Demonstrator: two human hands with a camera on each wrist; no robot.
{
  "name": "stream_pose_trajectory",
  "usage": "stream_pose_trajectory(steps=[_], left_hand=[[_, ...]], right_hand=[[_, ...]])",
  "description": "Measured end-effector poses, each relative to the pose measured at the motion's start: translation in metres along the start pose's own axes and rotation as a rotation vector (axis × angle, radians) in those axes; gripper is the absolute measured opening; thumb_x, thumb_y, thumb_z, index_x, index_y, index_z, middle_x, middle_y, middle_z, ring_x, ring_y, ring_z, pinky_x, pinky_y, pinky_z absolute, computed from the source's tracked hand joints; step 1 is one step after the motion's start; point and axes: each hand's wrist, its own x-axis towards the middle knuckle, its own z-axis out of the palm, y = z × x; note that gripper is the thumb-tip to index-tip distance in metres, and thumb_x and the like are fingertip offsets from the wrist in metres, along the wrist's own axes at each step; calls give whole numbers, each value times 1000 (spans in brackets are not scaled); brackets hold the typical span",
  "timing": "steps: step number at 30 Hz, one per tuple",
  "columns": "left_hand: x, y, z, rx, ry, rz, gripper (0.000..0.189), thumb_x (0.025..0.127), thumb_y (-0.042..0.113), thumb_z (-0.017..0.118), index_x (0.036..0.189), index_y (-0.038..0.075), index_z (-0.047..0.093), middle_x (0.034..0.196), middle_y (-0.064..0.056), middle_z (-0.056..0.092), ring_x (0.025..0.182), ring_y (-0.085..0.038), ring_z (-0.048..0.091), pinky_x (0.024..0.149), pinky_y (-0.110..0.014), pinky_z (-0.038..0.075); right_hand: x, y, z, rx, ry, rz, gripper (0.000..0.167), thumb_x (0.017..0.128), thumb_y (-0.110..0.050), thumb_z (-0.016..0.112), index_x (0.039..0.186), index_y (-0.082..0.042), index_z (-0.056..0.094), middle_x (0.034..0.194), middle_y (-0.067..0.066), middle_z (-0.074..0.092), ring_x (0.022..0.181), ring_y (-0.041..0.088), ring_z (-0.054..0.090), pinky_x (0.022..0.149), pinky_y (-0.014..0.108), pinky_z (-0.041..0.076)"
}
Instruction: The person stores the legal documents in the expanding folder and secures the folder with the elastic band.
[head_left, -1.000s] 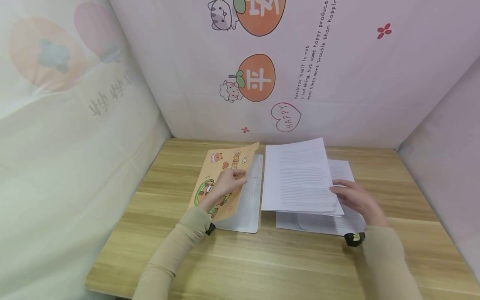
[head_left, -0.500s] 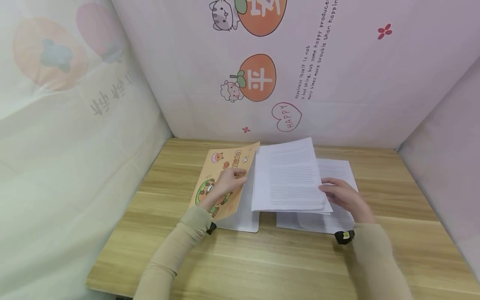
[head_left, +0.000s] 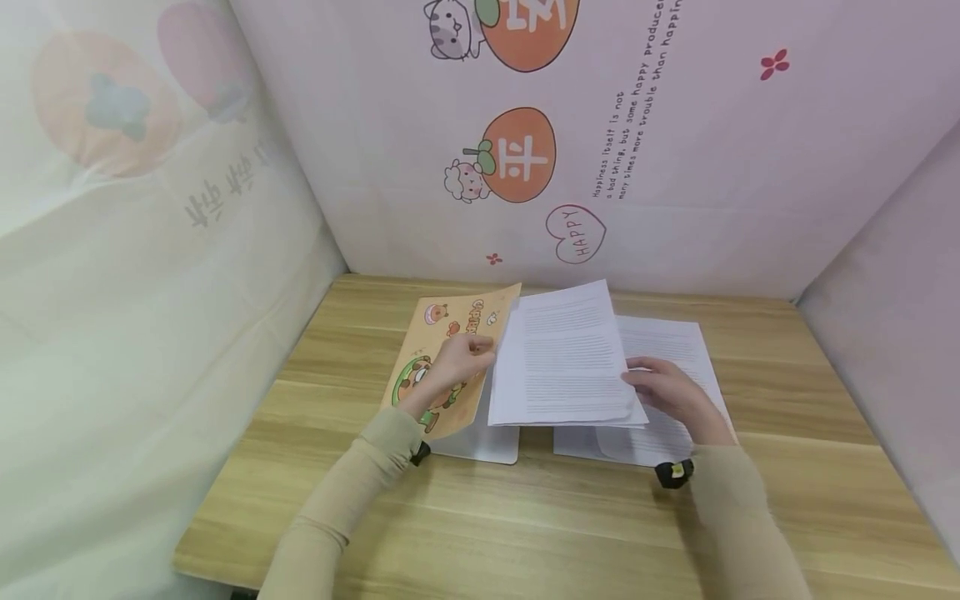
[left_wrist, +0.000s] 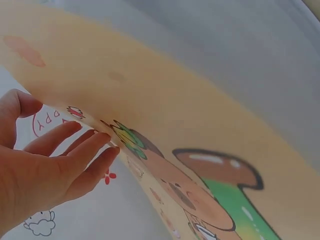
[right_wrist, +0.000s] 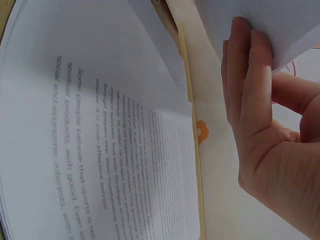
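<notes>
My left hand holds the raised cover of an orange cartoon folder near its free edge. Beneath the cover, part of the folder's whitish inside shows. In the left wrist view, the thumb and fingertips meet the bent orange cover. My right hand pinches the right edge of a few printed sheets. These sheets hang tilted above the table, their left edge at the folder's opening. Other printed sheets lie on the table under my right hand, partly hidden; their text shows in the right wrist view.
A wooden table bears everything. A printed cloth wall rises behind its far edge, with plain cloth walls to the left and right. Black wrist bands sit below the sleeves.
My right hand has carried the held sheets leftward, from beside the folder to over its inside. My left hand and the raised cover stay nearly where they were.
</notes>
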Motion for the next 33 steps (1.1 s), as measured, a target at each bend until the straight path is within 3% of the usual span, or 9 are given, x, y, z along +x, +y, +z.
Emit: stream_pose_trajectory(steps=[7, 13, 16, 28, 33], left_hand=[[2, 2, -4, 42, -20, 30, 46, 91, 21, 62, 133, 3, 61, 137, -14, 63, 94, -17, 67, 76, -22, 55], [3, 1, -6, 54, -29, 33, 47, 90, 21, 62, 133, 3, 61, 137, -15, 62, 59, -6, 44, 56, -18, 41], [2, 1, -6, 52, -32, 28, 47, 90, 20, 62, 133, 2, 61, 137, -16, 62, 51, -7, 33, 50, -19, 35], [1, 3, -7, 69, -9, 21, 47, 88, 20, 62, 132, 3, 62, 134, -17, 64, 59, -7, 42, 58, -17, 39], [1, 3, -8, 54, -21, 27, 47, 89, 20, 62, 133, 4, 61, 134, -18, 64, 49, -6, 33, 52, -19, 35]], right_hand=[[3, -1, 7, -6, -8, 8, 58, 99, -17, 56, 142, 15, 34, 94, -16, 63, 87, -6, 62, 80, 14, 53], [5, -3, 13, -16, -13, 8, 57, 99, -18, 56, 141, 14, 35, 96, -15, 61, 88, -6, 60, 81, 13, 53], [6, -4, 16, -22, -19, 7, 57, 99, -18, 56, 141, 14, 35, 97, -14, 62, 88, -6, 60, 81, 13, 53], [12, -10, 32, -67, -31, 16, 58, 99, -22, 56, 143, 10, 36, 119, 4, 61, 95, -2, 59, 84, 13, 52], [15, -13, 38, -67, -38, 7, 57, 100, -21, 54, 144, 11, 36, 125, 11, 59, 95, -2, 60, 85, 14, 53]])
